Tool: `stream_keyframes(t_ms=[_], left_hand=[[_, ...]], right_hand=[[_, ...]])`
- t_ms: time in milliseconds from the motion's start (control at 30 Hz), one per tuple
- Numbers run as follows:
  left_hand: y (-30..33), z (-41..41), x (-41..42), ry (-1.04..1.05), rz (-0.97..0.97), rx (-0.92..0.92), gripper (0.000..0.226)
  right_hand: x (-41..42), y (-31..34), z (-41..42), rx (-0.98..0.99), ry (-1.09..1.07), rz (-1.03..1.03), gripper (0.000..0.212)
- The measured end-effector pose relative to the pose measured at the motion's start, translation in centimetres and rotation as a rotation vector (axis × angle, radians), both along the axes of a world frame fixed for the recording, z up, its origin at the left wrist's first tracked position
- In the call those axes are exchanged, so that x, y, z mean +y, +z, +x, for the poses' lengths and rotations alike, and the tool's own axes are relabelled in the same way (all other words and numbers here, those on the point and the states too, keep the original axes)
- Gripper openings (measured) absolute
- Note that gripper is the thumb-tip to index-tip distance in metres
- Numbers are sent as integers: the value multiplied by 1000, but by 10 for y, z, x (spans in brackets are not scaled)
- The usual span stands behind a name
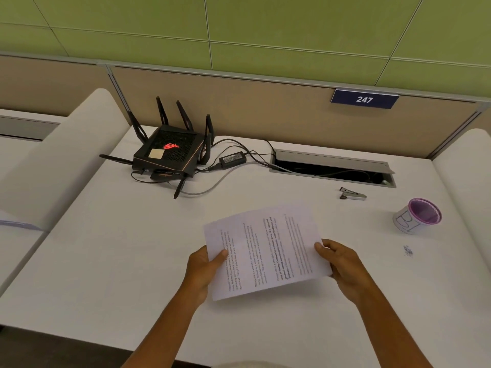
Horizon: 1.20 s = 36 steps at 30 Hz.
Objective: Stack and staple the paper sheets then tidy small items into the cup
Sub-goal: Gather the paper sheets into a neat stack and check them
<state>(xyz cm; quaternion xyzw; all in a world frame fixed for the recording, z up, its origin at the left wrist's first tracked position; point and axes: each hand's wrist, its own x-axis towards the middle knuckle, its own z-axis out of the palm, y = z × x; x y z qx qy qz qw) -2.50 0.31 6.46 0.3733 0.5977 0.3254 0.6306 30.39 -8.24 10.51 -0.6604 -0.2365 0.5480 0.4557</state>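
Note:
Printed paper sheets [265, 251] are held flat just above the white desk [132, 261], stacked together with edges slightly fanned. My left hand [204, 266] grips their left edge, thumb on top. My right hand [342, 264] grips the right edge the same way. A small grey stapler [352, 194] lies on the desk beyond the sheets to the right. A white cup [417, 215] with a purple rim stands at the far right. A little heap of small dark items [407, 251] lies on the desk in front of the cup.
A black router [170, 152] with several antennas sits at the back left, with a power brick [232, 158] and cables trailing to an open cable hatch [332, 168]. Beige partition walls close off the desk's back and sides.

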Motion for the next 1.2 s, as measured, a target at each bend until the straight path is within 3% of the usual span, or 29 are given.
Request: stream_keyframes(t_ms=[100,167,400,533,700,833,967,1200], left_hand=[[-2,-2,-6,106,-62,-103,26],[-5,1,-12,167,-101,-172,30],[-5,37,-50,197,-192,-368,40],[-7,35,-54,153,-199,-361,47],[-3,9,-29,150,-195,-337,33],[12,-2,-7,-98,-109,-136,29],[32,13,10,-267,-46,-63,29],[53,44,22,-185,140,-36,28]], right_hand=[[-4,-6,-11,229,-102,29,30],[-3,-10,-30,275,-168,47,28],[6,-10,-84,134,-248,68,25],[13,-7,-86,34,-262,42,20],[20,-1,-66,-110,-195,16,17],[26,4,-53,-168,-140,4,17],[27,8,-53,-200,-102,31,18],[24,22,-61,-205,-139,194,20]])
